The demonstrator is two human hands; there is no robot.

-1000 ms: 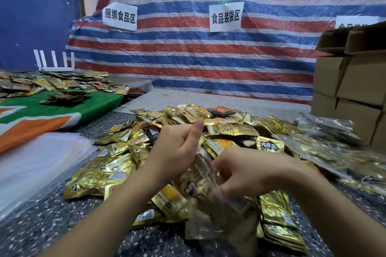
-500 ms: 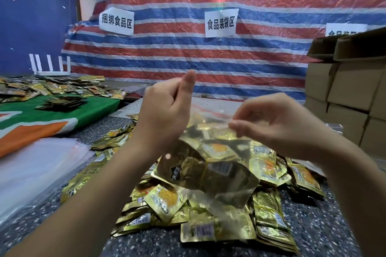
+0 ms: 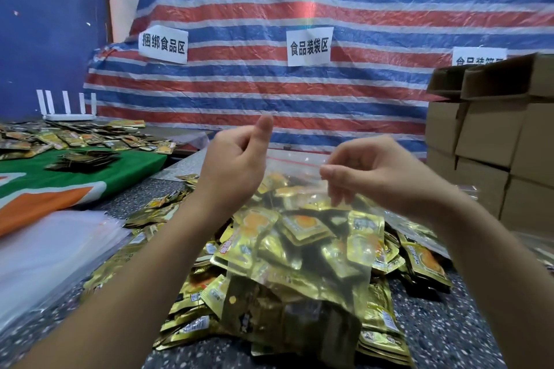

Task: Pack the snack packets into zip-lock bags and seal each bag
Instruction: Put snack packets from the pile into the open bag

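Head view: the zip-lock bag (image 3: 295, 237), already stuffed with gold snack packets, hangs in the air in front of the person, its weight pulling the clear film down while its red-lined zip strip runs level between the two hands. The left hand (image 3: 236, 169) pinches one end of that strip, fingers curled in and thumb sticking up, and the right hand (image 3: 371, 177) pinches the other end between thumb and fingertips; holding both corners this way stretches the mouth flat, which in my judgement is the set-up for pressing the seal closed along its length. Whether any stretch of the zip is already shut cannot be told from here. Lifting the bag lets the packets settle toward the bottom, away from the closure. Directly below lies the loose heap of gold packets (image 3: 192, 302) on the speckled tabletop (image 3: 443, 335), close at hand for the next fill. To the left sits a stack of empty clear bags (image 3: 51, 252), beside a green and orange cloth (image 3: 60, 186). Cardboard boxes (image 3: 491, 141) are piled at the right, likely for finished bags.
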